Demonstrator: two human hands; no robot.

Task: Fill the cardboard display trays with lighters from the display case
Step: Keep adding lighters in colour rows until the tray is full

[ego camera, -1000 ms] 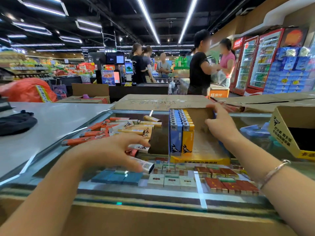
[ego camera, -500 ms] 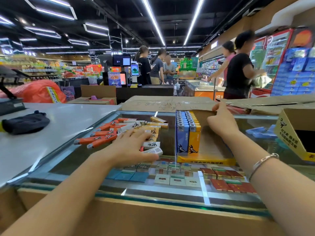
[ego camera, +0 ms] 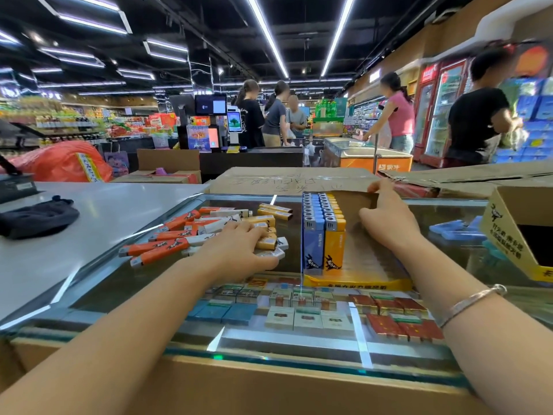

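Cardboard tray [ego camera: 371, 265] holds upright blue and yellow lighters [ego camera: 324, 232].

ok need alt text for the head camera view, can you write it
Over a glass display case, a person's left hand rests on a pile of loose lighters while the right hand holds the back wall of a cardboard display tray with upright blue and yellow lighters inside.

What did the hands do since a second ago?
The left hand slid forward across the glass, away from the near edge, onto the pile of loose lighters, its fingers now resting on them. It hasn't clearly picked one up. The right hand stayed on the back wall of the tray, holding it. The two rows of standing lighters in the tray didn't change.
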